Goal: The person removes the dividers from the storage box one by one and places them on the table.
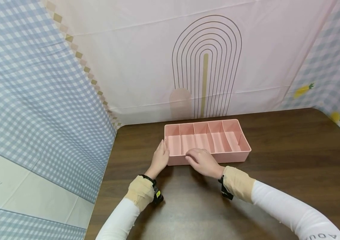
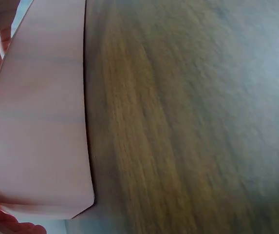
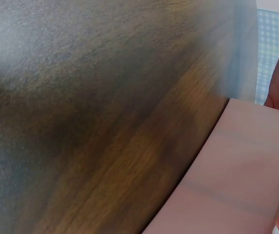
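Observation:
A pink organizer box (image 1: 209, 158) lies on the table, divided into several side-by-side compartments by thin upright dividers. My left hand (image 1: 159, 156) lies along its left end, the fingers fairly straight and touching that wall. Over the front rim, toward the left, my right hand (image 1: 203, 161) rests with loosely bent fingers; their tips are partly hidden. The left wrist view shows the box's smooth front wall (image 2: 42, 122) close up, with a bit of each hand at the edge. In the right wrist view, the same wall (image 3: 227, 180) fills the lower right corner.
The dark wood tabletop (image 1: 290, 160) extends around the box. Behind it hangs a pale cloth (image 1: 140, 60) with an arch pattern. Blue checked cloth (image 1: 38, 83) hangs at the left, and a fruit-print one (image 1: 338, 60) at the right.

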`<state>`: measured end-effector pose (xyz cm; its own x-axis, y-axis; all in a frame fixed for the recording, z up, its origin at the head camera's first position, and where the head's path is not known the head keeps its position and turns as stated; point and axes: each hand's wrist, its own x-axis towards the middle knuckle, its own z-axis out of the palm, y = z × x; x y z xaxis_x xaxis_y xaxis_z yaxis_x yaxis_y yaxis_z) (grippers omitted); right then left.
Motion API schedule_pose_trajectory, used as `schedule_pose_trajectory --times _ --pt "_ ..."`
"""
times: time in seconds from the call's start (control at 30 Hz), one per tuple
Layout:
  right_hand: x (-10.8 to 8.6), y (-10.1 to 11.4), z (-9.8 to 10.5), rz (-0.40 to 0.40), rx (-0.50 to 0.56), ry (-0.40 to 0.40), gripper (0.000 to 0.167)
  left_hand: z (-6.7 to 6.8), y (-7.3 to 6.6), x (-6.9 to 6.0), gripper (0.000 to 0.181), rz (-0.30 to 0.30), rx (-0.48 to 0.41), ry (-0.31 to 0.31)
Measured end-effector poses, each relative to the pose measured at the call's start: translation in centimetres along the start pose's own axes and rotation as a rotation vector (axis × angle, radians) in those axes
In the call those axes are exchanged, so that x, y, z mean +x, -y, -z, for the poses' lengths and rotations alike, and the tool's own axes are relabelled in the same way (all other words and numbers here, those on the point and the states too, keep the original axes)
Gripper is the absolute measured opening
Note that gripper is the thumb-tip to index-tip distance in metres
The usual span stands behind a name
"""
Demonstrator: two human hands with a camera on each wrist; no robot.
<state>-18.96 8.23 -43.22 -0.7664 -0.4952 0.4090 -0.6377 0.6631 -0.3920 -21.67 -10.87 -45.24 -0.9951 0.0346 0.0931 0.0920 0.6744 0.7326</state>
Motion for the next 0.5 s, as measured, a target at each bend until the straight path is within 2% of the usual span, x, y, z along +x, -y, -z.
schedule_pose_trajectory --times 0.23,0.4,0.5 --pt "-0.10 -0.03 -0.17 0.000 0.015 0.007 0.018 0.02 -0.18 0.33 0.055 0.075 -0.075 0.032" --pt "-0.16 -0.06 -0.22 0.006 0.042 0.012 0.018 -0.15 -0.20 0.49 0.053 0.115 -0.113 0.030" --pt "-0.22 -0.18 -0.34 0.007 0.040 0.016 0.018 -0.21 -0.40 0.52 0.052 0.141 -0.165 0.029"
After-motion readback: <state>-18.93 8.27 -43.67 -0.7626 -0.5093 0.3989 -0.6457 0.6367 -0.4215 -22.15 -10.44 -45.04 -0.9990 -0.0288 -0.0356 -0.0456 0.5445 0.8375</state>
